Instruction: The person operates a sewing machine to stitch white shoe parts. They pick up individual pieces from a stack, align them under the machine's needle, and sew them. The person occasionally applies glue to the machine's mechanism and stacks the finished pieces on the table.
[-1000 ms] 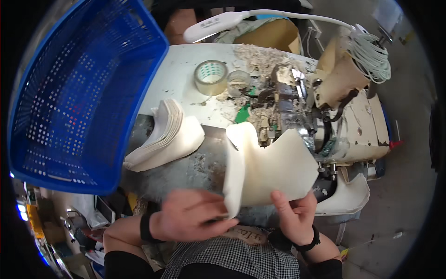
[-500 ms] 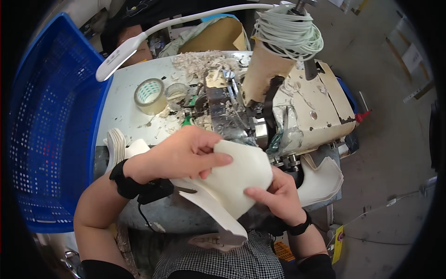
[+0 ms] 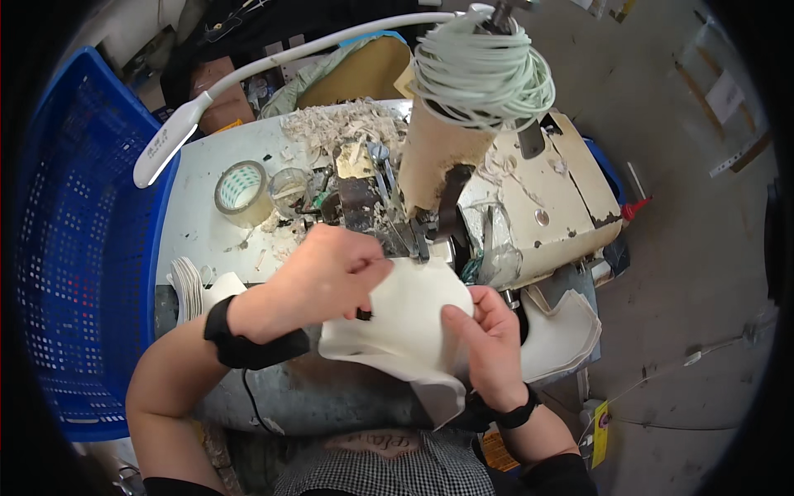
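Note:
A cream, curved piece of leather-like sheet (image 3: 409, 306) is held between my hands in front of a cream machine (image 3: 442, 157), probably a leather skiving machine. Its far edge lies at the machine's dark metal foot, though whether it sits under it I cannot tell. My left hand (image 3: 322, 277) pinches the left edge, fingers curled. On the right edge, my right hand (image 3: 490, 339) grips with the thumb on top and fingers beneath. The near part of the piece bends down toward my checked apron (image 3: 389, 471).
Similar cream pieces lie stacked at the left (image 3: 188, 285) and right (image 3: 562, 335). A tape roll (image 3: 242, 194) and scraps (image 3: 343, 124) are on the worktable (image 3: 194, 178). A blue basket (image 3: 83, 248) stands left; a white lamp (image 3: 175, 136) arches above.
The piece has moved away from me, its far edge now at the machine's foot, and its hanging flap has swung right. Both hands keep hold. The whole view has shifted slightly.

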The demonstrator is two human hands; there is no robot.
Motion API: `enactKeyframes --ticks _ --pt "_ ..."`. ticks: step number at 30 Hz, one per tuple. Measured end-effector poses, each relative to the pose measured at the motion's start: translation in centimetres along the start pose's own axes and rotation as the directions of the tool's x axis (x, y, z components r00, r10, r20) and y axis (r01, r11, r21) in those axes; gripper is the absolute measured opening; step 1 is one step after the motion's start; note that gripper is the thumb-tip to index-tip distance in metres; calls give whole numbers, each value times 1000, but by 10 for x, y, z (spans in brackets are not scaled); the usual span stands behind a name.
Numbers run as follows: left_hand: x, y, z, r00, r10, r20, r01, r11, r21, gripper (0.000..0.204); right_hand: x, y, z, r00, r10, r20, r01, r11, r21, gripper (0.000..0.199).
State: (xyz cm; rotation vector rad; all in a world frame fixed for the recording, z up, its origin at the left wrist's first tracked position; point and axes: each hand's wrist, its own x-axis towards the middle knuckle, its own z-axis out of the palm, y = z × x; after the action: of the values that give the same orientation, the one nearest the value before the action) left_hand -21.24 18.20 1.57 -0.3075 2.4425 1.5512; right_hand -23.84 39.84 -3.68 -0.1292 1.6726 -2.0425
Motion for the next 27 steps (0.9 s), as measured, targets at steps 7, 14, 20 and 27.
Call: enactKeyframes --ticks 7,14,20,27 --pt "21 16 7 971 134 200 -179 957 229 26 12 -38 -42 997 -58 54 68 979 -194 20" --pt "9 -14 13 728 538 426 -646 745 163 31 -29 -67 -43 959 -245 145 278 917 -285 17" --pt "-6 14 -14 732 161 662 -300 948 102 23 -67 -28 -24 923 -380 57 384 919 -86 26" --pt "13 17 -44 778 162 607 -383 888 254 14 -46 -7 -9 972 44 233 -89 978 187 25"
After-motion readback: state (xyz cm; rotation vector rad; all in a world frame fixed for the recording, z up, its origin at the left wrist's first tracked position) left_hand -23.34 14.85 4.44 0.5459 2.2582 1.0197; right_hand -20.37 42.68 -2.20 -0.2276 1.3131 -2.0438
